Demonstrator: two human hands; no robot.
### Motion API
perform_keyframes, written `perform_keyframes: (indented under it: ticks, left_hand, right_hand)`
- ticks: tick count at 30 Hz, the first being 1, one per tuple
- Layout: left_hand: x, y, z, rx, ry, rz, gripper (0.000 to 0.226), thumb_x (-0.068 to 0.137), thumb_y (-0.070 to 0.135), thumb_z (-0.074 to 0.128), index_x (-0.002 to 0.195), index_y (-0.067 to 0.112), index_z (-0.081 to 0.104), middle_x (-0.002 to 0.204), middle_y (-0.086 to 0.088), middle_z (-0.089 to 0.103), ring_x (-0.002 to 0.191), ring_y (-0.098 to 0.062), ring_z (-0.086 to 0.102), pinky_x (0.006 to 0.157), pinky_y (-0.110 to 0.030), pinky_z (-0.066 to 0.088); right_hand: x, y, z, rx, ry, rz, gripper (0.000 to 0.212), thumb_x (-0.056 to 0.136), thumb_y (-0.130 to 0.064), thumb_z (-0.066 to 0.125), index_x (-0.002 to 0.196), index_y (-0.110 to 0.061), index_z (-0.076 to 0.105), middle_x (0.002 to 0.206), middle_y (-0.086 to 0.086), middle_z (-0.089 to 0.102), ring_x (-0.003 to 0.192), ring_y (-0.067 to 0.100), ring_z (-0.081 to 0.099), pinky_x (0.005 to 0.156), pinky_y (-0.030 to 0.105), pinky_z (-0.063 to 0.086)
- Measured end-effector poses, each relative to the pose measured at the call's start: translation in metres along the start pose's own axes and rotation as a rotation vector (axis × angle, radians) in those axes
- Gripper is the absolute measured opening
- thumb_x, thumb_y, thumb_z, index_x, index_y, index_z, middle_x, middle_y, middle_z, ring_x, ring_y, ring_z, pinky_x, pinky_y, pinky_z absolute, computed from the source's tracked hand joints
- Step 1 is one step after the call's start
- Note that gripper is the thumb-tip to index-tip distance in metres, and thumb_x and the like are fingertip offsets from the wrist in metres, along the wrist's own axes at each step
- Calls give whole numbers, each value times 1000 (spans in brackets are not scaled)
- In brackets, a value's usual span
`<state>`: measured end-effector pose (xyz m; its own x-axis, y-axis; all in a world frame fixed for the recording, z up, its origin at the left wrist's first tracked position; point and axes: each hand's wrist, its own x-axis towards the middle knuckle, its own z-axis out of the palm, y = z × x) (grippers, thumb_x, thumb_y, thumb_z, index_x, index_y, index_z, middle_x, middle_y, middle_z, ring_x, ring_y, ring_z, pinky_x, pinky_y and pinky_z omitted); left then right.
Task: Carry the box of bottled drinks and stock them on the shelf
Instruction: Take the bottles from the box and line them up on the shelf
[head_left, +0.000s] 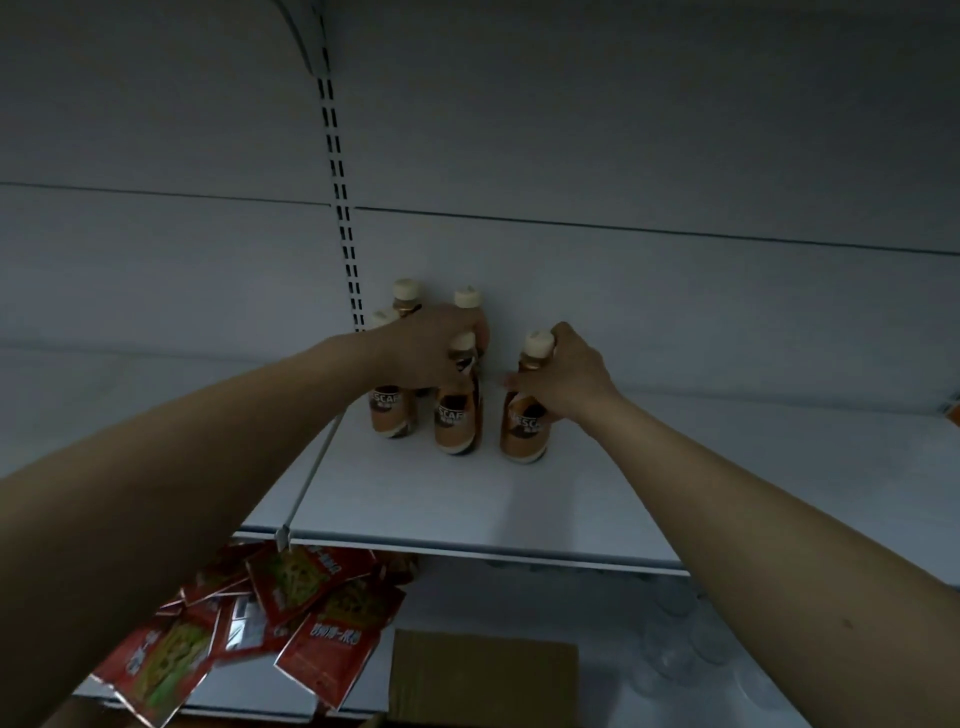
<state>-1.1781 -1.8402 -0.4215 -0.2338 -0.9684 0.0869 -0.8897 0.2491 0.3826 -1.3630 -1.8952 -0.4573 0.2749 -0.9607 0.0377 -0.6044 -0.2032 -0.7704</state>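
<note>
1. Five brown cream-capped plastic coffee bottles (453, 410) stand mid-frame on the white metal shelf (467, 499).
2. Left hand (421, 351) covers the cluster; its grip cannot be told.
3. Right hand (563, 379) is wrapped around the rightmost bottle (525, 415).
4. Brown cardboard box (483, 675): bottom centre, cut off.
</note>
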Motion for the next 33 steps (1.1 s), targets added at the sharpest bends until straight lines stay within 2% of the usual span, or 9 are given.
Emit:
perform_keyframes:
  ticks: [2, 5, 10, 13, 17, 22, 26, 30, 33]
  left_hand:
    - [2, -1, 8, 17, 32, -9, 36, 74, 12, 75, 95, 22, 47, 98, -2, 55, 88, -22, 55, 78, -36, 48]
    - [3, -6, 19, 48, 124, 6, 38, 73, 8, 72, 92, 24, 44, 96, -2, 52, 86, -24, 53, 78, -41, 47]
    - [8, -13, 26, 44, 235, 11, 39, 75, 5, 70, 108, 13, 50, 92, 3, 42, 84, -21, 46, 70, -30, 34]
    - [10, -16, 26, 60, 238, 0, 46, 78, 6, 69, 119, 12, 48, 97, 0, 42, 87, -21, 45, 74, -28, 33]
    - [12, -20, 32, 72, 258, -16, 55, 83, 8, 66, 133, 11, 43, 123, -12, 48, 106, -28, 49, 81, -29, 34]
    - [12, -20, 32, 54, 265, 7, 43, 80, 3, 64, 119, 10, 48, 115, -10, 47, 92, -17, 38, 75, -32, 33]
    - [11, -15, 32, 68, 225, -49, 51, 78, 3, 67, 122, 14, 45, 118, -8, 45, 100, -26, 48, 74, -30, 33]
    - [12, -8, 26, 47, 125, -140, 69, 80, 13, 68, 141, 17, 35, 140, -12, 41, 124, -29, 44, 88, -32, 38]
    - [8, 0, 22, 70, 150, -210, 74, 80, 25, 71, 144, 21, 33, 143, -11, 39, 127, -31, 42, 98, -37, 37]
  right_hand:
    - [-2, 4, 1, -38, -40, -38, 51, 65, -24, 83, 105, -15, 52, 101, 3, 62, 100, 28, 62, 83, 50, 57]
    - [2, 9, 2, -4, -30, -65, 48, 69, -14, 80, 110, -15, 54, 103, 2, 62, 103, 26, 61, 89, 46, 55]
    - [29, 7, 7, -6, -65, -122, 49, 78, -5, 72, 122, -6, 49, 113, 10, 61, 109, 28, 59, 91, 36, 51]
    - [44, 5, 12, -17, -66, -151, 49, 81, -2, 69, 124, -3, 45, 118, 17, 60, 111, 32, 58, 91, 36, 48]
    - [60, 0, 18, -39, -79, -166, 47, 84, -2, 64, 126, 0, 42, 119, 20, 58, 113, 34, 57, 93, 41, 46]
    - [66, -2, 20, -36, -101, -142, 50, 85, -2, 63, 128, -1, 39, 117, 18, 57, 113, 34, 56, 92, 41, 45]
    - [62, -4, 21, -34, -123, -59, 52, 87, -7, 64, 130, 0, 36, 125, 23, 54, 114, 37, 55, 96, 46, 47]
    - [47, -8, 16, 38, -151, 77, 72, 88, -24, 67, 139, 0, 22, 132, 22, 50, 107, 30, 54, 85, 39, 46]
    - [31, -11, 6, 25, -97, 114, 69, 89, -26, 66, 138, 0, 25, 134, 22, 50, 108, 29, 54, 82, 37, 45]
